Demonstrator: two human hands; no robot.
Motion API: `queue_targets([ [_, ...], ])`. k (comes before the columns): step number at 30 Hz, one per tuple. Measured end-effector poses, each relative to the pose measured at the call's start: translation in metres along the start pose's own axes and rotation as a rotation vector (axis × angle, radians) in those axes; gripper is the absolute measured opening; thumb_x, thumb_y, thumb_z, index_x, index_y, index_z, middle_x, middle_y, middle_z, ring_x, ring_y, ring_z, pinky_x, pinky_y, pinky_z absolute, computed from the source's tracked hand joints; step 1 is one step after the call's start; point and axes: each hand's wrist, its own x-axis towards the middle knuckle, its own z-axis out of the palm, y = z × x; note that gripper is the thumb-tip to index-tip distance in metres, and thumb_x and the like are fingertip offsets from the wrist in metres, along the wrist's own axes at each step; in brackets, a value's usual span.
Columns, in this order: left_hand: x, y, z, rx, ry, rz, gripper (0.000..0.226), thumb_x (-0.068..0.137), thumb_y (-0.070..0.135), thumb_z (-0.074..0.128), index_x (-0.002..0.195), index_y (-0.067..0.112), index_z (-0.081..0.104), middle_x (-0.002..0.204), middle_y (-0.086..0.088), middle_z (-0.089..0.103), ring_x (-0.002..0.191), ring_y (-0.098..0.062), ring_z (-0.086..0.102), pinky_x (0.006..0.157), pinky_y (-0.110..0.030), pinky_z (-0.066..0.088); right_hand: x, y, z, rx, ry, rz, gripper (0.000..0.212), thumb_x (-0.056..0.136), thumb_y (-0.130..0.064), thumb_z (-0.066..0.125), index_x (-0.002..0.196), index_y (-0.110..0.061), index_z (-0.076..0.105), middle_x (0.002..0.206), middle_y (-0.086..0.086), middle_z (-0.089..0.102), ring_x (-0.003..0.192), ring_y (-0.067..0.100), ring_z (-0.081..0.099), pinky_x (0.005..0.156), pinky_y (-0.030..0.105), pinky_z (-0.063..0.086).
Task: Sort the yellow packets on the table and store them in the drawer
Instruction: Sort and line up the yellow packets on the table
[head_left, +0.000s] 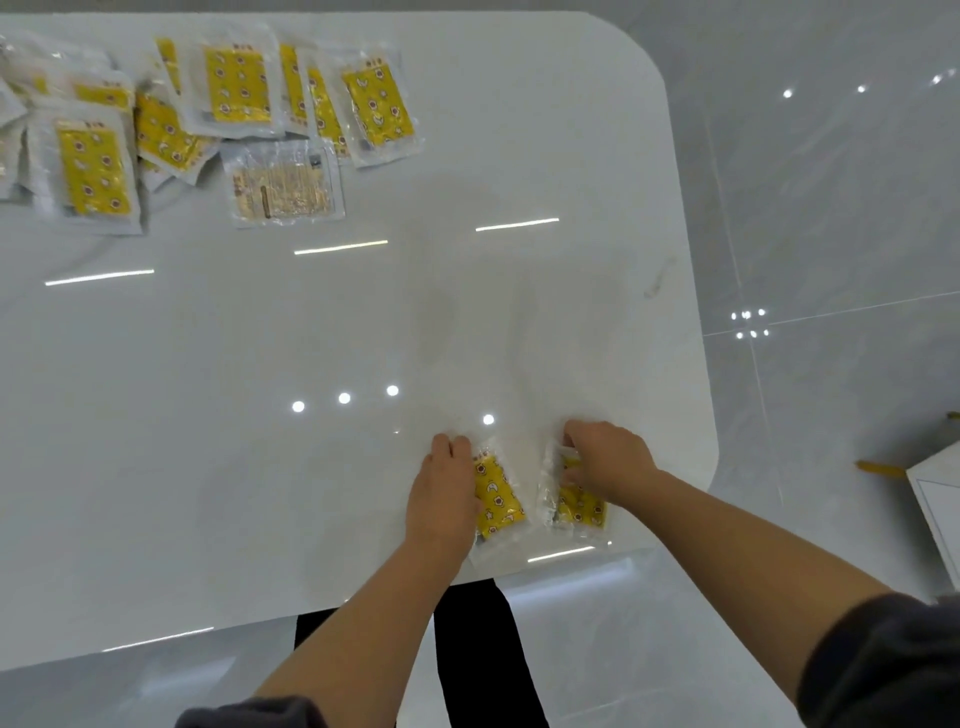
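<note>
Partly hidden packet (497, 493) (under left hand (441, 496))

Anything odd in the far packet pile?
One packet at the near-right edge of the pile shows a pale, washed-out face, not bright yellow like the rest; probably lying back side up. Nothing looks spilled or torn.

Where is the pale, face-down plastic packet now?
In the head view, the pale face-down plastic packet lies far left on the white table, just nearer than the heap of yellow packets.

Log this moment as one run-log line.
stage: sorting | left hand grips left packet | right hand grips right packet | both at near table edge | unsorted pile far left | drawer not in view
</note>
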Motion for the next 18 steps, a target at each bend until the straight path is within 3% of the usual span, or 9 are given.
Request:
queue_targets([
  [4,0.006,-0.011,-0.007,-0.01,0.087,-0.057,0.063,0.073,0.029,0.08,0.121,0.015,0.041,0.118,-0.005,0.042,0.094,-0.021,0.054,0.076,-0.03,0.049,0.014,-0.007,-0.021,0.189,0.055,0.097,0.022,0.082,-0.032,0.064,0.088,-0.024,0.044,0.083,-0.005,0.052,0.078,0.019,0.054,0.065,0.029,0.04],
  [6,0.011,-0.016,-0.017,-0.104,0.119,-0.132,0.062,0.073,0.023,0.08,0.12,0.015,0.04,0.115,-0.006,0.043,0.091,-0.024,0.057,0.073,-0.034,0.051,0.024,-0.012,-0.03,0.314,0.08,0.128,0.023,0.081,-0.033,0.066,0.087,-0.023,0.047,0.084,-0.004,0.056,0.079,0.019,0.056,0.064,0.03,0.043],
  [9,0.019,-0.023,-0.03,-0.362,0.205,-0.272,0.046,0.082,0.005,0.066,0.118,0.016,0.041,0.106,-0.005,0.051,0.086,-0.027,0.058,0.07,-0.038,0.05,0.034,-0.023,-0.044,0.49,0.091,0.113,0.022,0.081,-0.027,0.069,0.094,-0.016,0.055,0.093,0.0,0.061,0.085,0.019,0.058,0.07,0.031,0.049],
  [12,0.025,-0.036,-0.038,-0.518,0.249,-0.343,0.023,0.087,0.004,0.057,0.107,0.014,0.051,0.092,-0.003,0.059,0.084,-0.023,0.058,0.069,-0.031,0.044,0.037,-0.037,-0.054,0.597,0.062,0.091,0.021,0.082,-0.017,0.068,0.1,-0.01,0.06,0.095,0.003,0.061,0.084,0.018,0.057,0.066,0.026,0.045],
  [15,0.032,-0.05,-0.054,-0.611,0.244,-0.343,0.008,0.09,0.009,0.055,0.095,0.014,0.058,0.085,0.0,0.059,0.082,-0.019,0.056,0.069,-0.023,0.036,0.037,-0.047,-0.064,0.732,0.052,0.087,0.013,0.082,-0.016,0.069,0.09,-0.01,0.062,0.093,0.008,0.067,0.085,0.024,0.063,0.072,0.033,0.05],
  [18,0.043,-0.073,-0.084,-0.881,0.284,-0.476,0.007,0.092,0.014,0.049,0.097,0.009,0.049,0.081,-0.001,0.053,0.081,-0.023,0.054,0.066,-0.032,0.043,0.035,-0.063,-0.086,1.029,0.055,0.115,0.013,0.085,-0.009,0.068,0.079,-0.016,0.059,0.084,0.005,0.064,0.076,0.022,0.061,0.063,0.028,0.048],
])
